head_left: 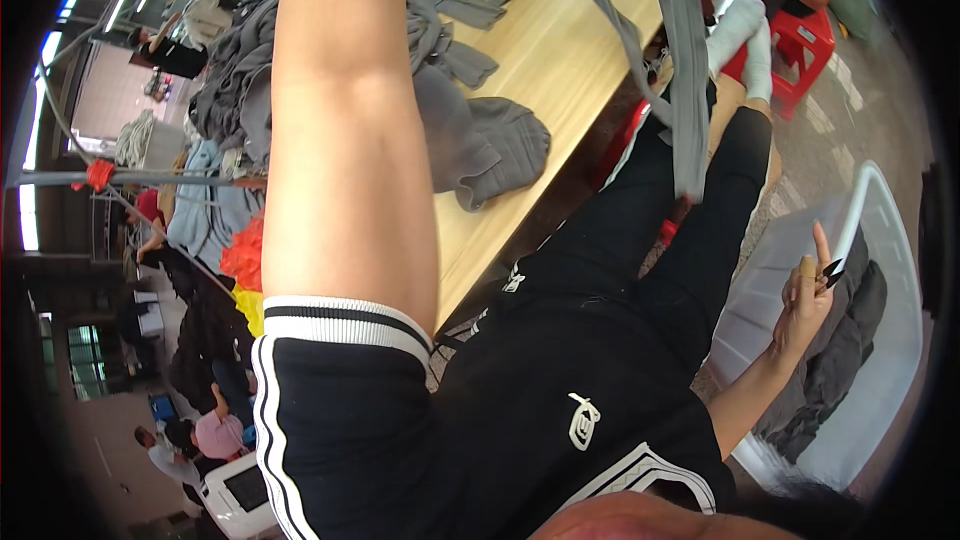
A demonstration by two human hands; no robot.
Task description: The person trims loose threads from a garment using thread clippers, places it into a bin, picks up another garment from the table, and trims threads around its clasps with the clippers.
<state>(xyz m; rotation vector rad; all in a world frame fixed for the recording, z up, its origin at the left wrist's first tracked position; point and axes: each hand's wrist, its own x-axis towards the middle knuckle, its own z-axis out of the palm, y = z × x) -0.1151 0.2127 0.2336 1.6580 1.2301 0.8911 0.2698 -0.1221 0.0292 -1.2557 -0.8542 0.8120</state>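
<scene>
My bare left forearm (pixel 350 140) stretches up over the table, and its hand lies beyond the top edge. A grey garment (pixel 685 70) with a long narrow strip and small metal eyelets hangs blurred past the table's edge; what holds it is out of sight. My right hand (pixel 803 310) is at the right, by the rim of a whitish plastic tub (pixel 868 210). Its index finger points out while the other fingers curl round a small black pointed tool (pixel 832 272), its exact kind too small to tell. Dark grey cloth (pixel 835 350) lies inside the tub.
On the light wooden table (pixel 560 50) lie a folded grey garment piece (pixel 500 145) and a heap of grey garments (pixel 235 80). A red plastic stool (pixel 803 55) stands beyond my feet. Red and yellow bags, a metal rail (pixel 150 178) and several people are at the left.
</scene>
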